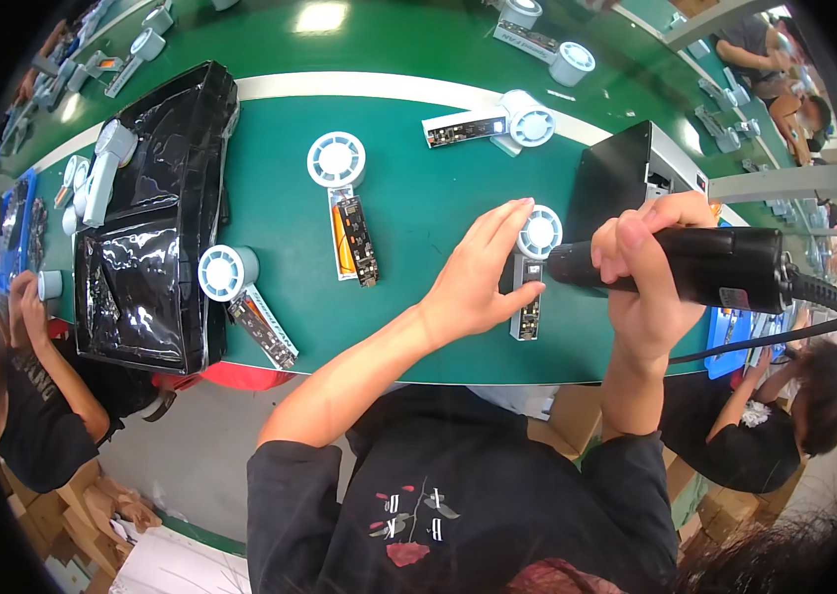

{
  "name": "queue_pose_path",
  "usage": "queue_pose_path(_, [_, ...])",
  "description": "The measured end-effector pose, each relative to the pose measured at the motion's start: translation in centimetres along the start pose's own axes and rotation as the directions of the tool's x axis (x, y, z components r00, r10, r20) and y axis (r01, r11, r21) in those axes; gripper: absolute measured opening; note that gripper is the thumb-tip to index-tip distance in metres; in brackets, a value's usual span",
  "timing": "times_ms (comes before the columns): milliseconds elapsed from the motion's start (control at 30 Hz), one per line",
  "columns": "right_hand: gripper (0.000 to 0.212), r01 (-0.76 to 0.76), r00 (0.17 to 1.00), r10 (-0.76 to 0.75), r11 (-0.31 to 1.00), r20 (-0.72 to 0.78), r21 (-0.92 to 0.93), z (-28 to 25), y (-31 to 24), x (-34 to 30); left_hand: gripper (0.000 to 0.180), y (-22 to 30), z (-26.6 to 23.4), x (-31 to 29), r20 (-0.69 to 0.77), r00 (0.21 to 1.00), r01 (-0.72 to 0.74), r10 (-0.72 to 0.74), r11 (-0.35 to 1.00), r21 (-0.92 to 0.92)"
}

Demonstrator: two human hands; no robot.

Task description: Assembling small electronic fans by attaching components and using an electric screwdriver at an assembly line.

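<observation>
One black power tool (700, 267), four fans (539, 233) between bin (191, 267) and box (616, 183).

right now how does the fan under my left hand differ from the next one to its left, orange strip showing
The fan under your left hand is partly covered; the orange-strip fan lies untouched. The first shows a dark circuit board but no orange strip; the second shows an orange strip beside its board. Both are pale and round-headed.

left grip (483, 270) spread, right grip (653, 297) curled
</observation>
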State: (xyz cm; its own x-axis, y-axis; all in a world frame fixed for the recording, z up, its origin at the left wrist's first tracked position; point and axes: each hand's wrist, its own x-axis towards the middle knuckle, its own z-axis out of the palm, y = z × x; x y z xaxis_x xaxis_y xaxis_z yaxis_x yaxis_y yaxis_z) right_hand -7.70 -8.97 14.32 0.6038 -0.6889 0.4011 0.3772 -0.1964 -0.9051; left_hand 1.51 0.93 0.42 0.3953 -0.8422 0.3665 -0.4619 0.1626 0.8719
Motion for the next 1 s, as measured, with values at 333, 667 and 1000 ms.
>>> queue_pose_path(333, [0.014,0.012,0.997,-0.001,0.991,0.082,-0.132,-0.5,-0.1,-0.3,0.088,0.2,-0.1,0.2,-0.010,1.000,-0.012,0.012,1.000,0.013])
queue_pose_path(667, [0.014,-0.009,0.996,0.018,0.994,0.084,-0.107,-0.6,0.0,-0.7,0.088,0.2,0.1,0.0,-0.015,1.000,-0.013,0.013,1.000,0.021])
queue_pose_path(1000, [0.026,0.177,0.961,-0.124,0.963,0.245,-0.205,0.4,0.7,-1.5,0.088,-0.3,0.2,0.1,-0.042,0.999,-0.026,0.027,0.999,0.023])
